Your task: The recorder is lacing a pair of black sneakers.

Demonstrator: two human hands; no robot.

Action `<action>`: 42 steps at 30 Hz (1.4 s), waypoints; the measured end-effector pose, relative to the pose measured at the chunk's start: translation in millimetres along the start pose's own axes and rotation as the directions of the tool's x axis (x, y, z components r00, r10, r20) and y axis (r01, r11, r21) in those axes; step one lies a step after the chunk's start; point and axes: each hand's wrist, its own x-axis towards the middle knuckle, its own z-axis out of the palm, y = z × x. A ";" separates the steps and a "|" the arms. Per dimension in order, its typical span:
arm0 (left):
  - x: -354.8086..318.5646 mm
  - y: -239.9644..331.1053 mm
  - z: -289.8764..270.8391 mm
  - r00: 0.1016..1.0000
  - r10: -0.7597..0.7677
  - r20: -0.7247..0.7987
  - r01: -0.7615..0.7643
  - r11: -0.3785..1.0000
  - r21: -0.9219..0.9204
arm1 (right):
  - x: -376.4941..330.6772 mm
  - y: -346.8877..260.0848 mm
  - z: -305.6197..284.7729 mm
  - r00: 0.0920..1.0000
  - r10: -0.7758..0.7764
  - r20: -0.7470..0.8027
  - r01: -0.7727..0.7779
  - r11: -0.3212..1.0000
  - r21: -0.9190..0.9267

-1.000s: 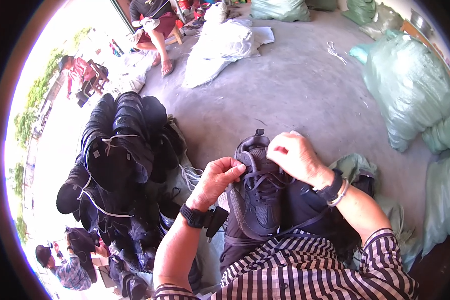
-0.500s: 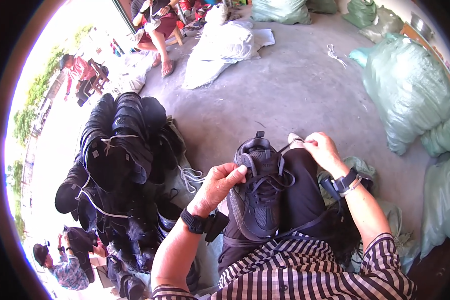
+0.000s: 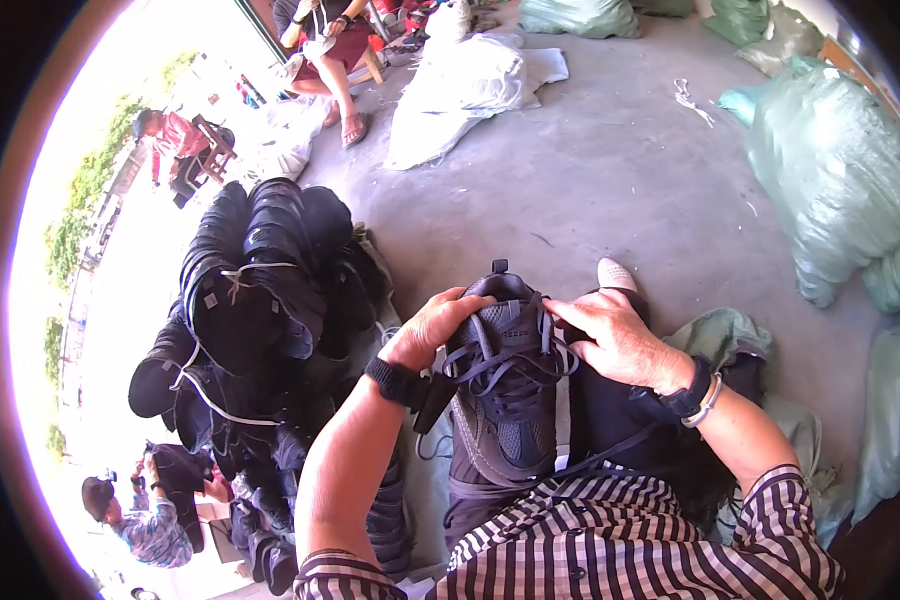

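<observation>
A dark grey and black lace-up sneaker [image 3: 515,400] rests on my lap, its heel loop pointing away from me. My left hand [image 3: 435,328] is closed on the left side of its collar, thumb by the tongue. Fingers of my right hand [image 3: 610,338] pinch the black shoelace [image 3: 515,368] at the upper right eyelets. Loose loops of that lace cross the front of the tongue. Exactly where the lace end lies under the right fingers is hidden.
Left of my legs rises a tall heap of black shoe uppers [image 3: 235,325], bundled with white cord. Green sacks [image 3: 830,180] stand at the right, a white sack [image 3: 460,95] ahead. A seated person [image 3: 335,60] works beyond; others sit outside at left.
My right hand has come in from the right, where it held the lace drawn out, to the sneaker's collar. My left hand has shifted slightly up and left. The view has turned a little.
</observation>
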 end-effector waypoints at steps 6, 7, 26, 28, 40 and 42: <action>-2.8 -30.4 -9.4 0.996 0.077 -0.055 -0.092 0.912 -0.401 | 5.8 22.4 10.0 1.000 -0.018 0.008 0.016 0.970 0.243; -7.9 -39.3 -20.2 0.996 -0.010 -0.092 -0.042 0.835 -0.548 | 8.2 24.1 10.3 0.999 -0.026 0.024 0.018 0.958 0.287; -15.0 -24.0 -18.8 0.985 0.171 -0.019 -0.158 0.860 -0.485 | 41.1 26.5 7.0 0.937 0.178 0.302 -0.330 0.737 0.590; -17.1 -47.6 -24.9 0.953 0.269 -0.139 -0.303 0.863 -0.404 | 54.8 24.3 9.7 0.930 0.151 0.336 -0.314 0.802 0.508; -70.0 -92.3 34.9 0.872 0.262 -0.415 -0.463 0.158 -0.872 | 68.6 -21.9 23.9 0.901 0.122 0.417 -0.407 0.572 0.712; -78.7 -78.2 39.2 0.845 0.324 -0.426 -0.485 0.124 -0.866 | 60.7 -16.7 6.5 0.906 0.179 0.385 -0.423 0.316 0.849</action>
